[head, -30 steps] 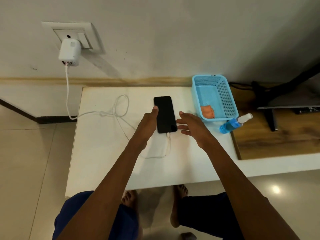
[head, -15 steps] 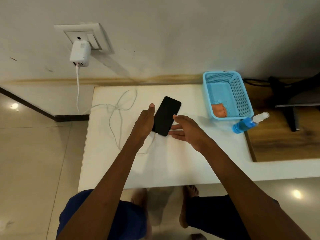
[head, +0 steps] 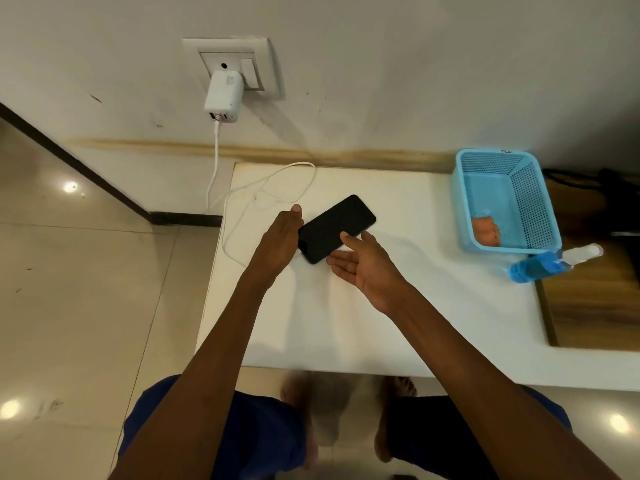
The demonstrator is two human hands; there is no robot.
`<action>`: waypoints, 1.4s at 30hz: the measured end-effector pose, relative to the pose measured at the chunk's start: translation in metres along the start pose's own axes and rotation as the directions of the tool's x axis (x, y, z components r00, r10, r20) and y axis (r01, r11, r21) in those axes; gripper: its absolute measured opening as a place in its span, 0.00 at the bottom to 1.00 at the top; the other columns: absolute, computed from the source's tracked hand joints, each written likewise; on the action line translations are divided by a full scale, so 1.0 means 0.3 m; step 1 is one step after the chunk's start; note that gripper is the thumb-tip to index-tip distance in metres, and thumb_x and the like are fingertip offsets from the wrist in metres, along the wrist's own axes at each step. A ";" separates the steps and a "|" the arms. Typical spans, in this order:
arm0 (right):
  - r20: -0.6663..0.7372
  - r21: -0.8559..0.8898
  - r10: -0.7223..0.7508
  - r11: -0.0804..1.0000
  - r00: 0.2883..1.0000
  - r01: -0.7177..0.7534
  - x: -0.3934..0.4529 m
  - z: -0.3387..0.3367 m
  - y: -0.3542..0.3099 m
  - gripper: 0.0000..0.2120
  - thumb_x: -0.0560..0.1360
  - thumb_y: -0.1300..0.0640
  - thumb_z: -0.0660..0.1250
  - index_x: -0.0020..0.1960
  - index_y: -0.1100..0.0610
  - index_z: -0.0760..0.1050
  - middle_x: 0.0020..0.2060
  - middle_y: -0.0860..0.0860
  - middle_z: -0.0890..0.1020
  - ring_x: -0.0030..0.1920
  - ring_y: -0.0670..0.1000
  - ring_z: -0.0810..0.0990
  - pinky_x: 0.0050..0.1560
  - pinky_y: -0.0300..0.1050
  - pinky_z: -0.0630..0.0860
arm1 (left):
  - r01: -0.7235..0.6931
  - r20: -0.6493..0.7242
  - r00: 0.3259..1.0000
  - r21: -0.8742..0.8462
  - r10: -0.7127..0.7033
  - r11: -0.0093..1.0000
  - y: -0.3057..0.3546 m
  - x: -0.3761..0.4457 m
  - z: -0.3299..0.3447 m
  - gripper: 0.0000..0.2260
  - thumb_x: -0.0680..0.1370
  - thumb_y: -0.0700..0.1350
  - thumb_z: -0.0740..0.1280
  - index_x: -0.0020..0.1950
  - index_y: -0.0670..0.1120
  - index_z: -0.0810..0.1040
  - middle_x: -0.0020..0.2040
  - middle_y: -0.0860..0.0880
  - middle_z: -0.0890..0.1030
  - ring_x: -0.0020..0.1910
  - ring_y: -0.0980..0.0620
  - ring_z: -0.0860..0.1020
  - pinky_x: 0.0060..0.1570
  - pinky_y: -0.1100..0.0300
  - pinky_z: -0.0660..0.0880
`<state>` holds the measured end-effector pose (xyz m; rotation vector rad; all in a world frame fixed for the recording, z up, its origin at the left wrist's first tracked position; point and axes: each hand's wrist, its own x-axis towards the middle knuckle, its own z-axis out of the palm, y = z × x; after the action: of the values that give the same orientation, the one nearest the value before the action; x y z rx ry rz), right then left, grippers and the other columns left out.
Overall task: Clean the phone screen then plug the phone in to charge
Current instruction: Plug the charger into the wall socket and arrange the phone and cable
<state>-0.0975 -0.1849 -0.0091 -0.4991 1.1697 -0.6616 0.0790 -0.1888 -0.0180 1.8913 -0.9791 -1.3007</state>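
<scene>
Gripping phone (head: pixel 336 227): left hand (head: pixel 281 239); right hand (head: pixel 363 265) flat, touching.

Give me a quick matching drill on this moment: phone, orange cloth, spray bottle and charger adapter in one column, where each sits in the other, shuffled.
Things:
1. phone
2. orange cloth
3. spray bottle
4. charger adapter

Places:
A. plugged into the wall socket
B. lying on its side in front of the blue basket
C. inside the blue basket
D. on the white table, between the two hands

Pairs: 1-D, 2-C, 3-B, 4-A
</scene>
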 end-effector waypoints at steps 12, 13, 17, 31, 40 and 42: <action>-0.176 -0.851 -0.520 0.507 0.836 0.136 0.106 -0.145 -0.115 0.22 0.80 0.49 0.65 0.73 0.52 0.68 0.62 0.51 0.77 0.62 0.55 0.77 0.64 0.49 0.71 | -0.125 -0.019 0.976 0.766 0.216 0.631 -0.103 -0.017 -0.061 0.46 0.69 0.68 0.71 0.79 0.48 0.57 0.80 0.44 0.57 0.78 0.41 0.55 0.75 0.45 0.52; -0.161 -0.852 -0.513 0.504 0.843 0.143 0.118 -0.147 -0.119 0.23 0.80 0.50 0.64 0.74 0.52 0.67 0.66 0.52 0.76 0.63 0.55 0.76 0.66 0.50 0.71 | -0.126 -0.019 0.973 0.794 0.232 0.594 -0.113 -0.018 -0.056 0.46 0.70 0.68 0.70 0.79 0.48 0.57 0.80 0.44 0.56 0.78 0.40 0.54 0.75 0.44 0.51; -0.056 -0.870 -0.473 0.455 0.879 0.189 0.143 -0.113 -0.111 0.24 0.81 0.52 0.62 0.76 0.54 0.64 0.69 0.52 0.75 0.67 0.56 0.74 0.69 0.53 0.68 | -0.136 -0.026 0.956 0.844 0.293 0.519 -0.121 -0.016 -0.039 0.40 0.71 0.67 0.69 0.76 0.49 0.61 0.79 0.44 0.58 0.77 0.39 0.57 0.75 0.44 0.51; 0.107 -0.935 -0.342 0.286 0.934 0.211 0.144 -0.205 -0.109 0.30 0.76 0.50 0.71 0.75 0.46 0.64 0.38 0.38 0.81 0.47 0.45 0.80 0.50 0.41 0.71 | -0.159 0.080 0.981 0.850 0.174 0.503 -0.157 0.076 -0.135 0.38 0.74 0.66 0.67 0.79 0.63 0.52 0.81 0.43 0.47 0.79 0.36 0.45 0.75 0.38 0.44; 0.237 -0.969 -0.355 -0.146 0.904 0.197 0.163 -0.218 -0.107 0.39 0.70 0.40 0.74 0.76 0.45 0.62 0.65 0.51 0.70 0.65 0.57 0.68 0.60 0.53 0.70 | -0.187 0.102 0.976 0.846 0.192 0.499 -0.165 0.094 -0.184 0.36 0.75 0.65 0.66 0.79 0.63 0.53 0.82 0.44 0.46 0.79 0.37 0.44 0.75 0.39 0.43; 0.229 -0.970 -0.377 -0.162 0.897 0.180 0.168 -0.213 -0.110 0.37 0.70 0.40 0.74 0.75 0.45 0.64 0.69 0.51 0.68 0.67 0.58 0.67 0.62 0.54 0.68 | -0.187 0.103 0.976 0.846 0.190 0.499 -0.161 0.095 -0.184 0.35 0.77 0.63 0.66 0.79 0.63 0.52 0.82 0.44 0.45 0.79 0.37 0.44 0.75 0.40 0.42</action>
<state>-0.1529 -0.2451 -0.0411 -2.1993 1.5745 0.0503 0.1486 -0.1827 -0.0543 2.3503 -2.0428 -0.6705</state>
